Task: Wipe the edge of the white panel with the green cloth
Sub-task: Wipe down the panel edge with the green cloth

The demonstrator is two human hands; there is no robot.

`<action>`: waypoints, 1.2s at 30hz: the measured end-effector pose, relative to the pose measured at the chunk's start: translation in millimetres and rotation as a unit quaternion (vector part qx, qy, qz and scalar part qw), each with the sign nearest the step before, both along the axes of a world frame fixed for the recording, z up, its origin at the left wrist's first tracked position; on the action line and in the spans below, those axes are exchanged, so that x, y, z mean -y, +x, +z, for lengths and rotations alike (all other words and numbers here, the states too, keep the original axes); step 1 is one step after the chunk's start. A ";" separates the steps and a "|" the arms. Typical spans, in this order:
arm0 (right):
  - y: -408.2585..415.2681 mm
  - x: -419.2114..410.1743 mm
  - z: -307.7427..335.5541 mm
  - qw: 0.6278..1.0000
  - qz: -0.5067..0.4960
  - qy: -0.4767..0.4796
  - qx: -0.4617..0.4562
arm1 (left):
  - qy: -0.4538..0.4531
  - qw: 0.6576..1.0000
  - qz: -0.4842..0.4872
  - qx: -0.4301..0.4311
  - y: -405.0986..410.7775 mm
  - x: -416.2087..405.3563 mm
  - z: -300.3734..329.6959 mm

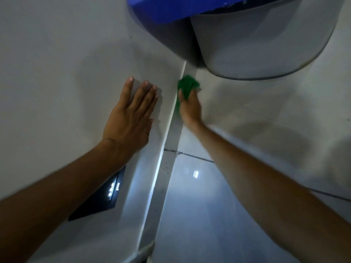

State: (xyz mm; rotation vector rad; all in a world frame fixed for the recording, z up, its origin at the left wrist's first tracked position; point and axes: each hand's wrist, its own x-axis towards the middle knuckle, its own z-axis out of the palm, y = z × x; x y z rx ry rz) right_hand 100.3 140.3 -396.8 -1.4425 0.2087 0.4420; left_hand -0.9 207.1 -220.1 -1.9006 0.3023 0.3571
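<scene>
Fingers [146,90] of the left hand [129,120] lie released and spread flat on the broad face of the white panel [62,76], the palm pressed to the surface and gripping nothing, a little to the left of the panel's edge [171,118]. Below that hand, lower on the same face and also left of the edge, a dark rectangular display [100,196] sits in the panel with a few small bright lights glowing in it. The edge itself runs as a narrow pale strip from the bottom centre of the view upward and slightly rightward, ending beneath a round grey container [266,38] with a blue lid or rim [171,8] that fills the top of the view. Right against the edge, near its upper end, the green cloth [187,86] is bunched up and pressed onto the strip, part of it trailing down along the edge beneath the thumb. The right hand [190,109] is clenched around the cloth, thumb on the edge side and the other fingers curled over the wad, its forearm reaching in from the lower right. Right of the edge lies a glossy grey tiled surface [247,114] with a dark grout line crossing it and a small bright reflection of a light lower down.
</scene>
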 end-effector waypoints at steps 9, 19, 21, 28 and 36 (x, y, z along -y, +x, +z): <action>-100.8 3.7 11.8 1.000 0.012 -0.010 -0.001 | -0.015 1.000 0.004 0.005 12.1 1.2 14.1; 13.7 8.2 22.1 0.998 0.013 -0.041 -0.040 | -0.011 1.000 0.006 0.005 13.3 4.7 17.3; 32.1 8.1 24.9 0.999 -0.004 -0.027 -0.040 | -0.007 1.000 0.007 0.005 10.8 5.5 22.1; -98.6 -1.0 22.5 0.999 0.003 -0.007 -0.051 | 0.003 1.000 0.016 0.004 -3.9 6.3 44.2; -171.4 6.3 24.4 0.996 0.014 0.046 -0.075 | 0.028 1.000 0.006 0.000 -24.6 5.9 56.5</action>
